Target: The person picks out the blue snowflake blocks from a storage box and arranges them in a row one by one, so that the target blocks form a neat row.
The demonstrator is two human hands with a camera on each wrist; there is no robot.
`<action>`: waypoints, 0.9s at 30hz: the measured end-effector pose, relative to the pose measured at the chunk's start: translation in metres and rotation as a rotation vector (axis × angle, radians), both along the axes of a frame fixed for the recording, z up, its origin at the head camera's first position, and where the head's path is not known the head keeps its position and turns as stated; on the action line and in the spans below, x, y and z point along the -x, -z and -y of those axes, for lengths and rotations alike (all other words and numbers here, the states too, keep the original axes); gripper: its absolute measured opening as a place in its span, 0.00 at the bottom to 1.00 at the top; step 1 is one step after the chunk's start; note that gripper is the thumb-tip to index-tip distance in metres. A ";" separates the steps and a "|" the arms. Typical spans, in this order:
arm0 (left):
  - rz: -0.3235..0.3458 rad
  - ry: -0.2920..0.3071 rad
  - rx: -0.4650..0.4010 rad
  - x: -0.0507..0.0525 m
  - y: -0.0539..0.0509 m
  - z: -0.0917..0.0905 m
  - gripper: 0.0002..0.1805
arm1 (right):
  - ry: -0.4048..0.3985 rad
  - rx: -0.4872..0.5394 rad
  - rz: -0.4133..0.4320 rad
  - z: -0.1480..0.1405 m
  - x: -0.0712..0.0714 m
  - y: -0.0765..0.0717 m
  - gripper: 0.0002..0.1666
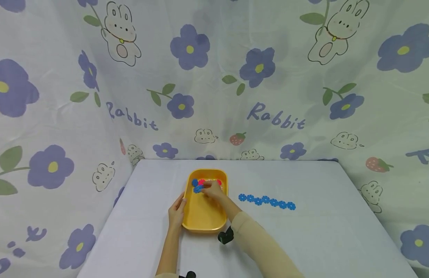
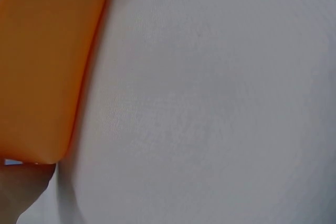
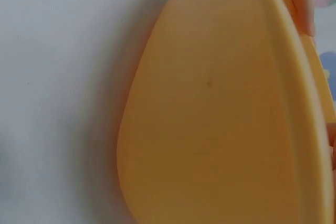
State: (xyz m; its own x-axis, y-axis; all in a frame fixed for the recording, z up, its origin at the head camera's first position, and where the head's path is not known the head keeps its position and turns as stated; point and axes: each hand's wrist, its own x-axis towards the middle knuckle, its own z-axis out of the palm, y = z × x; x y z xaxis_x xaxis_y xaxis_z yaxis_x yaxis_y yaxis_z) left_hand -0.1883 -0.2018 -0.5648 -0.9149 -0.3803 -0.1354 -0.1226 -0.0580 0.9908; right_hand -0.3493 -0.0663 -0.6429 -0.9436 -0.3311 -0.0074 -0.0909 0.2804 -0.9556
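Observation:
A yellow tray (image 1: 205, 222) stands on the table in the head view. My left hand (image 1: 177, 212) grips its left rim; the left wrist view catches part of that hand (image 2: 23, 190) against the tray's outer wall (image 2: 44, 72). My right hand (image 1: 213, 190) reaches over the right rim into the far half, its fingertips pinching a blue flower-shaped plastic disc (image 1: 198, 189). Another blue disc (image 1: 195, 182) lies beyond it, near pink discs (image 1: 201, 182) partly covered by the hand. In the right wrist view the tray's wall (image 3: 210, 119) hides most of the tray's inside.
Right of the tray, several blue flower-shaped discs (image 1: 266, 199) form a slightly zigzag row on the white table (image 1: 322, 231). A patterned curtain (image 1: 214, 85) hangs behind the table and along both sides. A black strap end (image 1: 226, 235) shows by the right sleeve.

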 end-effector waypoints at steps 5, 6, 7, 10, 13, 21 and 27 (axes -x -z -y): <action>-0.006 0.003 0.007 0.000 0.001 0.000 0.24 | -0.055 0.090 0.001 0.009 0.008 0.025 0.24; -0.010 0.002 0.003 0.000 0.001 -0.001 0.24 | -0.079 0.126 -0.005 0.008 0.005 0.021 0.24; -0.013 0.003 0.003 0.000 0.000 -0.001 0.24 | -0.090 0.137 0.034 0.007 -0.007 0.002 0.24; -0.022 0.019 -0.013 -0.003 -0.005 -0.001 0.25 | -0.134 0.147 0.105 0.003 -0.043 -0.054 0.25; -0.019 0.037 -0.023 -0.003 -0.005 0.000 0.25 | -0.175 0.110 0.152 0.003 -0.067 -0.089 0.26; -0.020 0.030 -0.003 -0.001 0.000 0.001 0.25 | -0.178 -0.048 -0.045 0.011 -0.074 -0.080 0.20; -0.032 0.031 0.010 -0.001 0.001 0.002 0.24 | -0.118 0.043 0.092 0.016 -0.081 -0.080 0.13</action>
State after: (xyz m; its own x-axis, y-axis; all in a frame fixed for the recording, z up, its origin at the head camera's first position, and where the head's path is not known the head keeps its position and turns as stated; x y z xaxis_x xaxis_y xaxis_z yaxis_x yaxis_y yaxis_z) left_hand -0.1875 -0.2034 -0.5659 -0.9301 -0.3529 -0.1020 -0.0919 -0.0452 0.9947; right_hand -0.2683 -0.0824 -0.5634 -0.8942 -0.4412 -0.0758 -0.0320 0.2320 -0.9722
